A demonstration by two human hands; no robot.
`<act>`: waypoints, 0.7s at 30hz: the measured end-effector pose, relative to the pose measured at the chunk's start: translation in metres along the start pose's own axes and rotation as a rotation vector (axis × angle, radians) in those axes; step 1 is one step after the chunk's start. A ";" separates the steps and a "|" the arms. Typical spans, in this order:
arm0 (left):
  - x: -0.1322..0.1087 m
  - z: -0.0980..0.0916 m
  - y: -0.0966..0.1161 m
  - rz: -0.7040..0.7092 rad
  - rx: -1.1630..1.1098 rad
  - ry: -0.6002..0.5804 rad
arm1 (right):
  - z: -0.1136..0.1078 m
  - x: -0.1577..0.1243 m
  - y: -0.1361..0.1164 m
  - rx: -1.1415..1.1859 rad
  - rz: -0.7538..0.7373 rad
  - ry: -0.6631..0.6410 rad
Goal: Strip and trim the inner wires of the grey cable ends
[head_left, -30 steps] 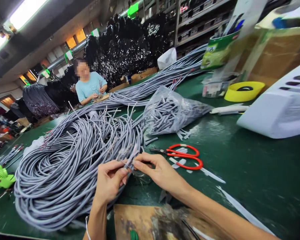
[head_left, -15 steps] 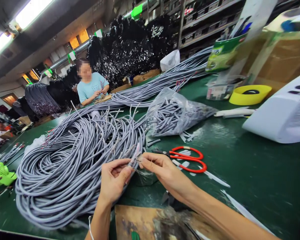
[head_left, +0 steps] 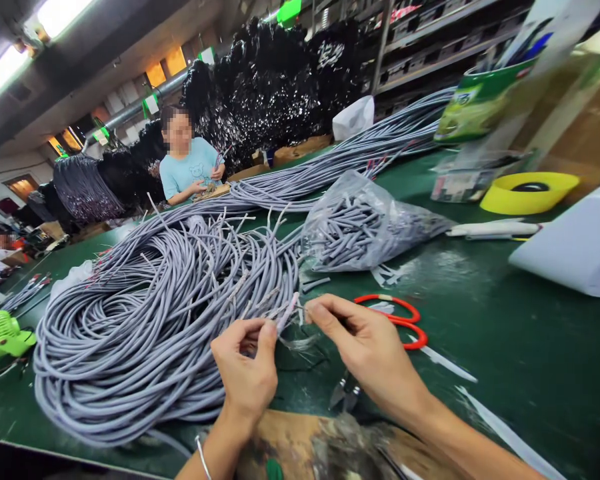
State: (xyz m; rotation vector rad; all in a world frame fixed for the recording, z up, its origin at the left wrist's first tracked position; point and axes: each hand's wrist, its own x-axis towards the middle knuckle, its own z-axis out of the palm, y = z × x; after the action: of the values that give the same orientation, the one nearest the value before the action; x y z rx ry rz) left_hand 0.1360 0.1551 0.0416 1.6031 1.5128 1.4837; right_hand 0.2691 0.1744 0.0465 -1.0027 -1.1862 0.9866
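Note:
My left hand (head_left: 247, 367) pinches the stripped end of a grey cable (head_left: 286, 315) between thumb and fingers, just in front of a big coil of grey cables (head_left: 145, 327) on the green table (head_left: 505, 320). My right hand (head_left: 367, 347) is closed in a pinch on thin strands coming out of that cable end, a little to the right of it. Red-handled scissors (head_left: 405, 320) lie on the table right behind my right hand, partly hidden by it.
A clear plastic bag of short grey cable pieces (head_left: 365, 227) lies behind the scissors. A yellow tape roll (head_left: 527, 192), a white device (head_left: 575, 247) and a green can (head_left: 480, 100) stand at right. A wooden board (head_left: 300, 443) sits near me. A person in a light-blue shirt (head_left: 187, 170) works across the table.
Both hands have moved a little to the right and slightly apart, with the thin strands drawn out from the cable end. The view has shifted too.

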 end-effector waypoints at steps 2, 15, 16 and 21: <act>0.000 0.003 -0.001 -0.036 -0.004 -0.011 | 0.002 0.000 0.003 0.092 0.078 0.106; 0.000 0.003 -0.003 -0.129 -0.090 -0.080 | -0.045 0.029 -0.025 0.338 -0.020 0.466; 0.001 0.002 -0.004 -0.145 -0.115 -0.077 | -0.047 0.029 -0.024 0.325 -0.074 0.567; 0.005 0.001 -0.001 -0.218 -0.232 -0.058 | -0.005 0.011 0.000 -0.079 0.050 0.005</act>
State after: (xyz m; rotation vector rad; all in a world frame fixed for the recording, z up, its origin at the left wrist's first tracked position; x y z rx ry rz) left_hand 0.1353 0.1601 0.0429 1.2921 1.3782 1.4201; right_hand 0.2750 0.1842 0.0490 -1.1015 -1.2086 0.9818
